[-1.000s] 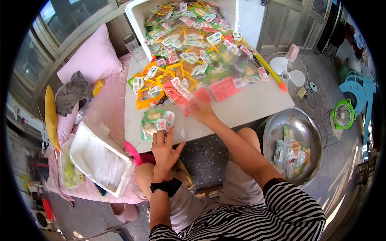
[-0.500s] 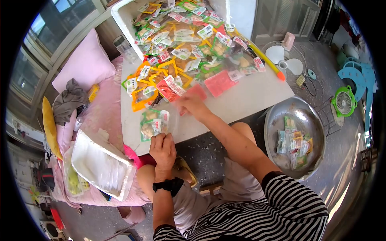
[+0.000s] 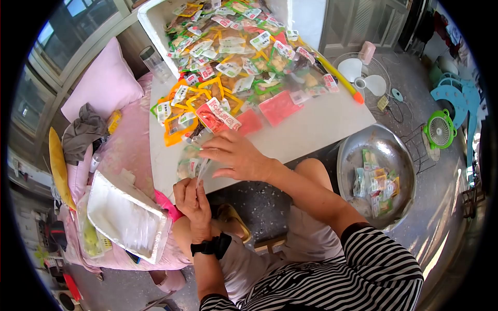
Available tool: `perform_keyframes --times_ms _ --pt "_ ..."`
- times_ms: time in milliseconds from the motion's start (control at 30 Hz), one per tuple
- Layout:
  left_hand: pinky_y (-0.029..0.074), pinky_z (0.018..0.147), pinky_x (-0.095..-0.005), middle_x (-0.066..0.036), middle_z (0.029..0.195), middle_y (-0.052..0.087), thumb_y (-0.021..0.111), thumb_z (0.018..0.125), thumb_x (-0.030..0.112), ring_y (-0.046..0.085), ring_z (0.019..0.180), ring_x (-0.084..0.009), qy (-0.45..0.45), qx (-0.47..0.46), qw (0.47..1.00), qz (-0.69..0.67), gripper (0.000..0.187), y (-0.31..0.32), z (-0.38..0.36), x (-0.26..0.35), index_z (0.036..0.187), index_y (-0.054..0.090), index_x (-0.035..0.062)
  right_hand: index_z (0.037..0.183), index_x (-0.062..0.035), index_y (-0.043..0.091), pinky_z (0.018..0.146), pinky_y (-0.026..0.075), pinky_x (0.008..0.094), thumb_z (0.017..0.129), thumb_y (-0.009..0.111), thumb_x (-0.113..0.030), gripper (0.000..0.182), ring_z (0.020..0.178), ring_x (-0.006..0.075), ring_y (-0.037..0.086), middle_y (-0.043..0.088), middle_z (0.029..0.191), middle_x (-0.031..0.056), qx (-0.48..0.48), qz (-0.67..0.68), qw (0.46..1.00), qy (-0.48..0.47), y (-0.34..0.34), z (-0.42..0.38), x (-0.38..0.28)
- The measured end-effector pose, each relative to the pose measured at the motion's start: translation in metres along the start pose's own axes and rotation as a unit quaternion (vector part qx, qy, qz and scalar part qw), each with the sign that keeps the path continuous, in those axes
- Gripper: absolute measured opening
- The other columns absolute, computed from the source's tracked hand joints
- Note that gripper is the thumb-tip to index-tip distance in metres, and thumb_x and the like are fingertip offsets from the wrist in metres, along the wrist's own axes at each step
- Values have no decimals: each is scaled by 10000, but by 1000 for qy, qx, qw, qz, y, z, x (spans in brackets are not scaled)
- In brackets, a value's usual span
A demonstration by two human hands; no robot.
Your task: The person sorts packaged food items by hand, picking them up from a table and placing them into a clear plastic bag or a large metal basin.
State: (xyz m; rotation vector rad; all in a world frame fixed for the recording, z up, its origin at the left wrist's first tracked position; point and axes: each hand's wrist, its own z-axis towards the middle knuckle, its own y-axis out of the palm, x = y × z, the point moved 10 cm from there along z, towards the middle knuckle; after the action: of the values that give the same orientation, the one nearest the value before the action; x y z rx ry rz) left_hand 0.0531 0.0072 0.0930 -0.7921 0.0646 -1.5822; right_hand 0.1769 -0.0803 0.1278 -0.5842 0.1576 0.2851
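Note:
My left hand (image 3: pixel 192 203) pinches the edge of a clear plastic bag (image 3: pixel 203 170) at the table's near edge. Over the bag, my right hand (image 3: pixel 236 155) has its fingers spread, close above my left hand. A green-edged food packet (image 3: pixel 187 161) shows beside or inside the bag; I cannot tell which. Just beyond my hands lies a red packet with a white label (image 3: pixel 218 116), with flat red packets (image 3: pixel 280 108) to its right. Orange-edged packets (image 3: pixel 181 124) lie to the left, in front of a large heap of mixed packets (image 3: pixel 233 62).
The white table (image 3: pixel 332 119) carries a foam box (image 3: pixel 150 26) and a yellow stick (image 3: pixel 340 78). At the right stands a metal basin (image 3: pixel 404 171) with several packets, beyond it a green fan (image 3: pixel 441 128). A foam lid (image 3: pixel 124 215) lies on the pink bedding (image 3: pixel 129 150) at the left.
My right hand has drawn back from the red packets toward my left hand, and its fingers have spread. My left hand has lifted the bag's edge slightly. The whole view has shifted a little.

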Motion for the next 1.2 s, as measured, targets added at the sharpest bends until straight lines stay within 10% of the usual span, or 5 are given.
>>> perform_keyframes --times_ms 267,500,633,833,1200 --pt "424 792 -401 -182 982 532 426 939 114 518 849 -312 81 13 993 81 260 -29 -2 25 1121 569 -6 843 -86 571 572 452 323 710 681 -111 174 719 205 530 503 803 23 57 29 998 -19 -1 -5 -25" --pt "375 770 -302 -103 1023 497 302 994 303 455 882 -201 -144 192 967 -90 452 -53 -13 -57 1232 472 -41 823 -67 550 495 433 360 812 625 -103 84 634 245 562 514 735 65 83 31 993 79 -71 15 -47" --pt "403 822 -341 -132 976 532 351 987 274 503 905 -234 -145 73 986 -36 430 -38 -3 -34 1199 500 -69 839 -28 574 510 438 369 868 582 -92 70 525 283 535 552 655 114 89 10 983 161 -151 -17 -39" --pt "435 751 -375 -198 898 570 420 971 176 547 828 -316 -59 -25 996 -66 301 10 -2 -28 1051 573 -70 808 -16 598 486 324 212 921 557 -110 152 563 11 399 465 618 -58 139 -4 875 464 -271 -139 -17" --pt "447 678 -400 -175 817 583 479 945 174 563 754 -332 -47 -55 997 -27 240 44 -12 -47 940 612 -26 770 -61 670 457 359 250 821 573 -153 143 512 63 447 531 625 -40 417 -122 680 591 -500 -524 86"
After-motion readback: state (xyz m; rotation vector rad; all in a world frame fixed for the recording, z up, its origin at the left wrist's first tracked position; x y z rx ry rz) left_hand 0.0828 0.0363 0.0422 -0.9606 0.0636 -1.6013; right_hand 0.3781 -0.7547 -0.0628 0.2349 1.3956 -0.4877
